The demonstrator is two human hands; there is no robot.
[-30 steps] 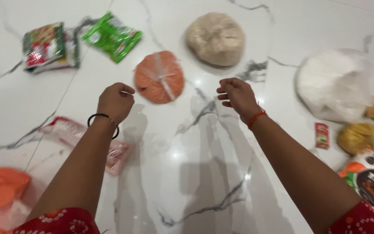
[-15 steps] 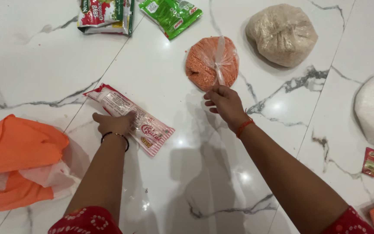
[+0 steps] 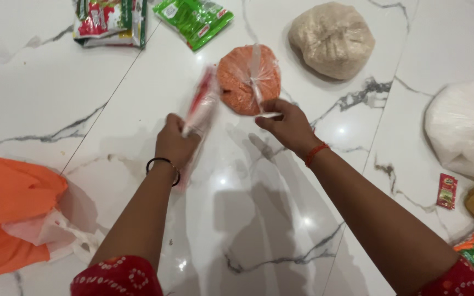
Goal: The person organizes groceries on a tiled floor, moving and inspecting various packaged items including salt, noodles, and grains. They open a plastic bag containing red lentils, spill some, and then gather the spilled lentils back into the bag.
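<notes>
On white marble floor, blurred red-and-clear packet (image 3: 199, 104) in left hand (image 3: 174, 143)

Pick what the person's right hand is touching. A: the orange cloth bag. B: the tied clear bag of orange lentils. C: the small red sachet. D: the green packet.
B: the right hand pinches the knotted plastic end of the bag of orange lentils, while the left hand holds a red-and-white packet.

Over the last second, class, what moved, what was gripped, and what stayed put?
The left hand took hold of the long red-and-white packet and lifted it off the floor, tilting it up. The right hand reached to the orange lentil bag and pinches its knot. The beige bag and green packet stayed put.
</notes>
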